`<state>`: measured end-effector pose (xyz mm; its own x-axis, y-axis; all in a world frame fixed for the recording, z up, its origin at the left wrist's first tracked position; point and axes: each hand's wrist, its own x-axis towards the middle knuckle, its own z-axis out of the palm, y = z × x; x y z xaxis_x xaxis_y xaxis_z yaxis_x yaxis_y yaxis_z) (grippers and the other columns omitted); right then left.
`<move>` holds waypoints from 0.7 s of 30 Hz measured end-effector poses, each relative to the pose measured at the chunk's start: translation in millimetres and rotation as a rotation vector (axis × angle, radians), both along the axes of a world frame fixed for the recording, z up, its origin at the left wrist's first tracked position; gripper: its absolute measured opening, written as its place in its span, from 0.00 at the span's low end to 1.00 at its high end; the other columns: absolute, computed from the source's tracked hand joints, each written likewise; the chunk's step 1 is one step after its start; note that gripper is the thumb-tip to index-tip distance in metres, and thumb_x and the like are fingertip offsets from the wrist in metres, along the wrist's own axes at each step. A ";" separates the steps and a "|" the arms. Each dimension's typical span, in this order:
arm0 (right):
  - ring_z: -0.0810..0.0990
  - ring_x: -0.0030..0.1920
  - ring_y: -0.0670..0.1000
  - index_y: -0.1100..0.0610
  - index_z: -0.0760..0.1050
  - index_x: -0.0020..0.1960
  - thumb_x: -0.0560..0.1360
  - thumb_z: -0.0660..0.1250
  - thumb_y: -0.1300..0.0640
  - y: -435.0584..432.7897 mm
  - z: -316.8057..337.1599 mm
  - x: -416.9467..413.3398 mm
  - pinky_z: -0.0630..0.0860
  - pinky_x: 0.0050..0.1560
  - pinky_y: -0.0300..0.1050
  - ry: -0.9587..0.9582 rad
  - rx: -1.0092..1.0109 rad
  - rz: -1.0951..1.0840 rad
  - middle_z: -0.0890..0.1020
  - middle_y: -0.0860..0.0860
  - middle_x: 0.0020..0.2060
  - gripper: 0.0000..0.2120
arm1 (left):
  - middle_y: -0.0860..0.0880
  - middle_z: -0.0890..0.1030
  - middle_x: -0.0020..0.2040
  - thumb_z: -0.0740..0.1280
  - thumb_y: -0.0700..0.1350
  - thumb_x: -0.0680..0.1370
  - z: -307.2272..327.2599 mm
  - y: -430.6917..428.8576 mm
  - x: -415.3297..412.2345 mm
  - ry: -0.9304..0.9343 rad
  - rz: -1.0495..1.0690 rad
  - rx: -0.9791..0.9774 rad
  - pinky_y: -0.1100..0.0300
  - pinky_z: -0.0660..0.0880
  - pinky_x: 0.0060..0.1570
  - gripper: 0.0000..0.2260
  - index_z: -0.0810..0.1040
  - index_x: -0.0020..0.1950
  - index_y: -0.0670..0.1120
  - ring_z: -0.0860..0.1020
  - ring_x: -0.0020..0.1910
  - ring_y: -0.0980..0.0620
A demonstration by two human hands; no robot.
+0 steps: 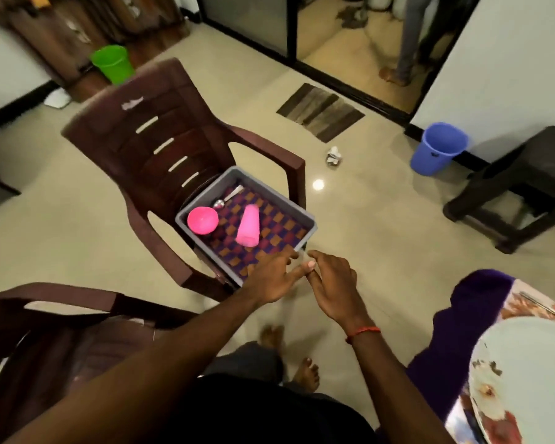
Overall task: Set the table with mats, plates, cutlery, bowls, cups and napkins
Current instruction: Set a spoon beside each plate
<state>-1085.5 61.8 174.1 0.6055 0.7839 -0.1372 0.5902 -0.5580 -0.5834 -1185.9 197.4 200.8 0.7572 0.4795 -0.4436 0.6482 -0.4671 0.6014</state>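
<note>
Table half set, the rest waiting in the bin

My left grip [271, 274] and right grip [332, 285] hung loose, empty, at the grey bin [277, 197]; inside lay pink bowl [202, 220], tipped pink cup [248, 225], spoon [220, 203], mat [279, 225]; right of it, a plate [519, 363] sat on the counter [471, 302].

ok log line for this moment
left hand open at tray edge | right hand open beside it | tray on chair: bowl, cup on side, spoon, mat

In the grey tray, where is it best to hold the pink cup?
Probably round its middle, from above: the pink cup lies on its side, both long flanks free, with the pink bowl apart from it.
</note>
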 end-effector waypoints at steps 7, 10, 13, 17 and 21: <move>0.72 0.65 0.53 0.50 0.72 0.68 0.81 0.63 0.45 75.4 -17.0 28.4 0.69 0.65 0.51 0.056 -0.082 0.125 0.78 0.50 0.64 0.18 | 0.65 0.73 0.46 0.62 0.61 0.82 -13.7 58.6 6.7 -0.021 0.125 -0.046 0.66 0.66 0.46 0.19 0.77 0.62 0.48 0.71 0.44 0.68; 0.72 0.65 0.53 0.51 0.72 0.69 0.81 0.64 0.48 104.8 -22.5 40.1 0.70 0.66 0.51 0.078 -0.104 0.167 0.77 0.51 0.64 0.17 | 0.66 0.74 0.45 0.60 0.66 0.81 -24.2 86.8 15.9 0.005 0.135 -0.051 0.52 0.74 0.54 0.15 0.73 0.57 0.57 0.75 0.46 0.63; 0.74 0.64 0.55 0.51 0.73 0.67 0.81 0.63 0.50 136.8 -28.4 51.3 0.73 0.64 0.54 0.061 -0.119 0.201 0.78 0.51 0.63 0.15 | 0.59 0.77 0.54 0.59 0.67 0.81 -31.8 118.1 23.3 0.032 0.125 -0.043 0.52 0.71 0.59 0.22 0.74 0.64 0.53 0.75 0.54 0.56; 0.74 0.63 0.55 0.49 0.73 0.66 0.80 0.58 0.42 183.6 -34.7 64.6 0.73 0.64 0.55 0.098 -0.150 0.230 0.79 0.51 0.62 0.19 | 0.48 0.80 0.62 0.55 0.72 0.78 -48.3 165.2 32.5 0.093 0.159 -0.038 0.48 0.71 0.58 0.32 0.74 0.68 0.49 0.78 0.60 0.47; 0.74 0.63 0.56 0.48 0.73 0.65 0.76 0.54 0.35 223.0 -47.9 74.0 0.73 0.63 0.59 0.146 -0.203 0.252 0.80 0.51 0.61 0.26 | 0.46 0.79 0.67 0.47 0.83 0.68 -74.2 204.5 38.6 0.097 0.257 -0.043 0.36 0.69 0.64 0.47 0.73 0.71 0.51 0.76 0.65 0.43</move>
<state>-1011.6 284.8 126.3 0.3587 0.8542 -0.3763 0.6431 -0.5184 -0.5637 -1147.3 401.9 126.7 0.5662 0.6296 -0.5320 0.7975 -0.2553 0.5466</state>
